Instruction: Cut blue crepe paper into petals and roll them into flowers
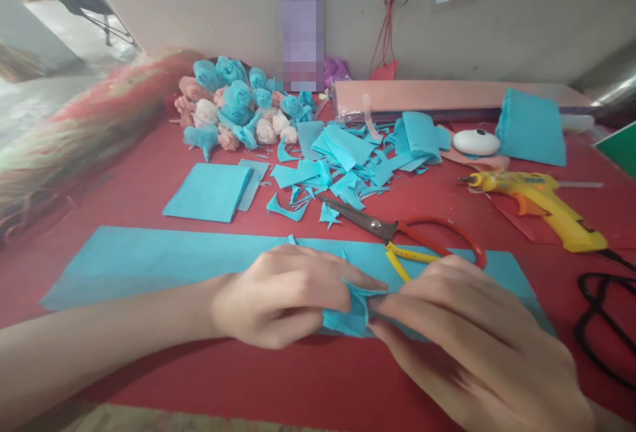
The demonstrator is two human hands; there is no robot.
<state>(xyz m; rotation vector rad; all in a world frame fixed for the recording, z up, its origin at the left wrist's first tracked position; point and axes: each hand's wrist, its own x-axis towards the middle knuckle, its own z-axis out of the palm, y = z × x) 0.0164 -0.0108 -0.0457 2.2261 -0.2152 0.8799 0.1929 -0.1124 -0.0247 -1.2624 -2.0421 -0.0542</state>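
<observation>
Between my two hands is a small curled piece of blue crepe paper (346, 318). My left hand (283, 293) has its fingers closed around the left side of this piece. The fingers of my right hand (477, 332) pinch its right edge. Under both hands lies a long blue paper strip (163, 260), flat on the red table (238, 376). Scissors with red handles (376, 224), one wrapped in yellow, rest partly on the strip just beyond my hands. A folded blue paper square (209, 191) sits past the strip on the left.
Blue paper scraps (348, 147) cover the middle. Behind them on the left are several blue, pink and white paper flowers (236, 97). A yellow glue gun (541, 200) with a black cord (586, 313) lies at right, near a white oval object (476, 142). A phone (299, 31) leans against the wall.
</observation>
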